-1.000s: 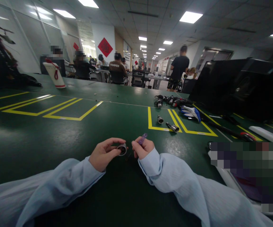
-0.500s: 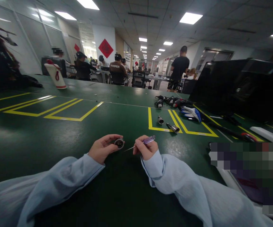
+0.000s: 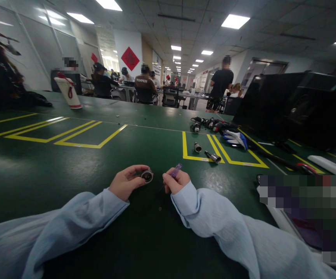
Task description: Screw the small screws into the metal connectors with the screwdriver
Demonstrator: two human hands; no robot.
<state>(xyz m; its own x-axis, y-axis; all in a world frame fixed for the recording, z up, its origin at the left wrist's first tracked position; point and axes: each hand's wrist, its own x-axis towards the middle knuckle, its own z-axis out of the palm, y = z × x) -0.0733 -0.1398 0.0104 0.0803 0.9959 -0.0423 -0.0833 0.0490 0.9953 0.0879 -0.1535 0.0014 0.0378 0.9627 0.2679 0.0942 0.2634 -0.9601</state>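
Note:
Between the thumb and fingers of my left hand [image 3: 126,183] is a round metal socket-like part [image 3: 147,176], its open end facing me with dark detail inside. My right hand [image 3: 178,183] grips a small screwdriver [image 3: 177,170] by its translucent purple handle. The handle leans up and to the right; the thin shaft points down and is hard to make out against the dark surface. A gap separates the screwdriver from the metal part. Below and between my hands a tiny pale ring [image 3: 160,209] shows against the green table; whether it rests there or is falling I cannot tell.
Two metal parts [image 3: 213,156] lie by the yellow tape [image 3: 195,158] on the green table [image 3: 121,159]. Behind them are black cabled parts [image 3: 196,127] and a blue-white glove [image 3: 235,139]. A white cup [image 3: 69,93] stands far left, a dark monitor [image 3: 272,104] right. People sit beyond.
My right hand has shifted slightly left and turned, so the screwdriver stands steeper with its tip lower. A tiny ring now shows below my hands. My left hand stays nearly still.

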